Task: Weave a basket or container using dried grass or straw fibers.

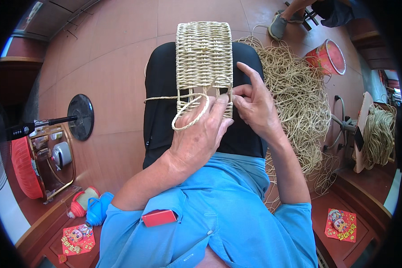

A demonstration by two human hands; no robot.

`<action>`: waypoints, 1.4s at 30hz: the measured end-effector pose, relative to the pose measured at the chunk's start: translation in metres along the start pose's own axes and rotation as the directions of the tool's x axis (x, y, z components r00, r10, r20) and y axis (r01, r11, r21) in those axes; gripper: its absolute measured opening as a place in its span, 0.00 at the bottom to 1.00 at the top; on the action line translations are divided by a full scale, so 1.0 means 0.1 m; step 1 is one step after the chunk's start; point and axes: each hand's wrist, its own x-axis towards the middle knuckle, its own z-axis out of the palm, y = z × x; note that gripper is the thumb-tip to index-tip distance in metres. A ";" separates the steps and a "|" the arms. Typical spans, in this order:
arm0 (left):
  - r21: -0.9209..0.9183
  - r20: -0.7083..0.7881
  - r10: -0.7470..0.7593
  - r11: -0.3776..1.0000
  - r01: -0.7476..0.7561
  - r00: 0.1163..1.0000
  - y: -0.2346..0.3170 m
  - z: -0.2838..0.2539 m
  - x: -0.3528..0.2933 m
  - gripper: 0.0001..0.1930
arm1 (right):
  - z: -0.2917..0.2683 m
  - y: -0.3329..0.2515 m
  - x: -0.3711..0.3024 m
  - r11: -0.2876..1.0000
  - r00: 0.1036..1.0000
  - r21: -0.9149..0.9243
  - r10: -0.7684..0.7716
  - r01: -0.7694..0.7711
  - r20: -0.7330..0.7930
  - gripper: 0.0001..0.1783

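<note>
A long woven straw panel (204, 53) lies lengthwise over black fabric on my lap. Its far part is tightly woven; a gap of bare upright strands crosses it nearer to me, with a short woven band below. My left hand (198, 131) grips this near band, thumb and fingers closed at its right side. Over the back of that hand curls a loop of straw cord (193, 124), and a strand runs out to the left. My right hand (257, 109) is at the panel's right edge by the gap, index finger raised, thumb and other fingers bent together; what they pinch is hidden.
A big tangled heap of straw cord (295, 98) covers the floor to the right, beside a red bucket (327, 58). Another person's shoe (278, 27) is at the far right. A fan's round black base (81, 117) and a blue bottle (98, 209) are left.
</note>
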 end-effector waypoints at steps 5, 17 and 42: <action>-0.032 -0.213 0.086 0.995 -0.095 0.973 -0.06 0.06 -0.06 0.23 | 0.10 0.05 -0.10 0.995 0.980 0.082 -0.035 0.052 -0.195 0.34; 0.151 -0.255 0.210 0.973 -0.175 0.944 0.01 0.27 0.20 0.15 | -0.38 0.08 -0.22 0.603 0.979 0.790 0.205 -0.113 -0.017 0.23; 0.149 -0.259 0.043 0.989 -0.005 0.965 -0.02 0.19 0.32 0.05 | -1.56 0.29 -0.64 0.983 0.951 0.019 0.183 -0.185 -0.248 0.20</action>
